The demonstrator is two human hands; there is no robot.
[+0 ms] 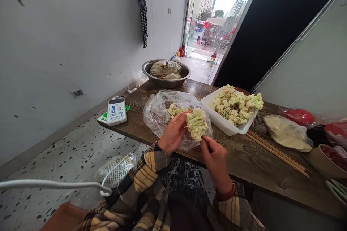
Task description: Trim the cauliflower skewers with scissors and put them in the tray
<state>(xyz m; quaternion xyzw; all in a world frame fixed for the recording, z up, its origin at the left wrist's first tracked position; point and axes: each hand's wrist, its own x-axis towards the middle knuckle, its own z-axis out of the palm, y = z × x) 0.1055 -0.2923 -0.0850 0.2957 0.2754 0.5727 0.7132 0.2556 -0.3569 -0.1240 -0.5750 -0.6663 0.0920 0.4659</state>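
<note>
We're at a wooden worktop [244, 155], pale wall [81, 43] left of the clear bag [155, 113], glass doorway [234, 21] beyond it. Cauliflower piece [197, 124] is over the bag: our left grip [173, 131] clasps its left side, our right grip [217, 157] pinches its lower end.

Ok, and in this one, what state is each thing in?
Cauliflower piece: held up, off the table
Left hand: gripping that piece
Right hand: fingers pinched at its lower end
Plastic bag: open, cauliflower inside
White tub: uncovered, heaped with cauliflower
Metal bowl: uncovered, holding bags
Sticks: bundled loosely, lying flat
</note>
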